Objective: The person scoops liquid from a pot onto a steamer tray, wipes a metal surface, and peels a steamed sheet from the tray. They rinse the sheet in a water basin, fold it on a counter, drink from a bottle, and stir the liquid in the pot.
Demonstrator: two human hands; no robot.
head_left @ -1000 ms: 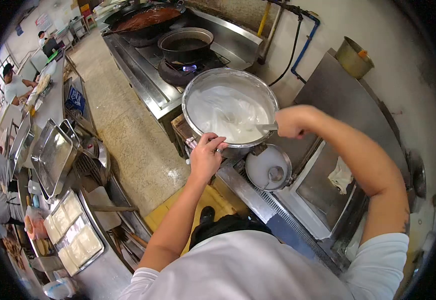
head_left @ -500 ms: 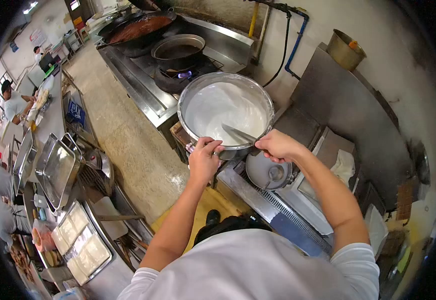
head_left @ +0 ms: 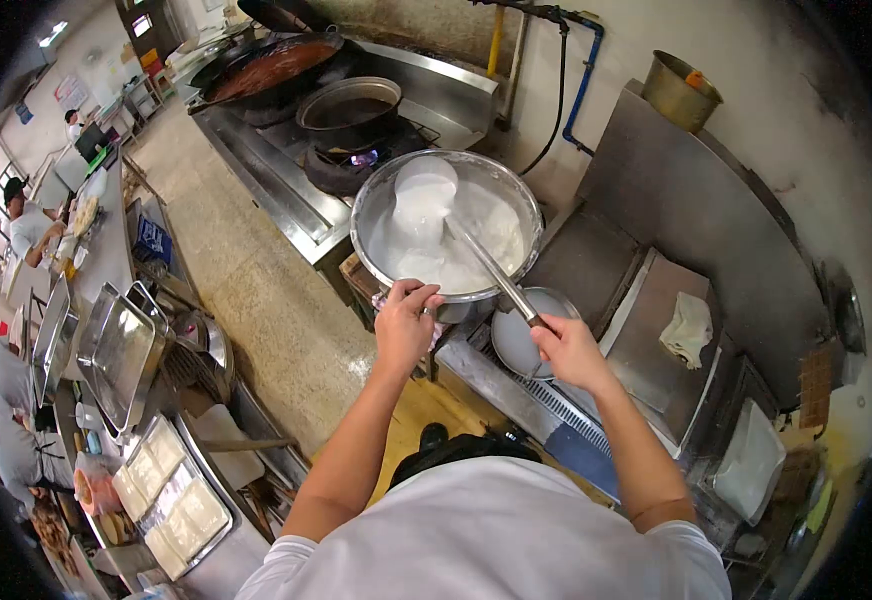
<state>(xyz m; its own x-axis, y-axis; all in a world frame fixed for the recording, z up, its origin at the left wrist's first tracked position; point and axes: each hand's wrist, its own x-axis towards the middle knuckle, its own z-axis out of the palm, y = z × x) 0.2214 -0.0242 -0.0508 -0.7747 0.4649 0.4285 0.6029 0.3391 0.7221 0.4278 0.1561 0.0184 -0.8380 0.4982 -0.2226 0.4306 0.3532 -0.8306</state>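
Large round steel pot (head_left: 531,215), filled with white liquid batter (head_left: 476,250), standing at the near end of the steel stove range (head_left: 286,190). Left hand (head_left: 404,325): fingers (head_left: 418,293) curled over the pot's near rim, clamped on it. Right hand (head_left: 568,352): fingers closed around the end of a long-handled steel ladle (head_left: 491,270), its handle slanting up and left across the rim, its round bowl raised over the batter and coated white. Small round steel pan (head_left: 516,340) with white residue, just beside the pot on the near right, under the ladle handle. Dark empty wok (head_left: 348,103) on a lit burner behind the pot; wider wok of red-brown sauce (head_left: 274,62) beyond it. Crumpled white cloth (head_left: 687,328) on the steel worktop (head_left: 646,350) to the right. Steel trays (head_left: 121,350) and trays of pale blocks (head_left: 171,495) on a worktop at far left.
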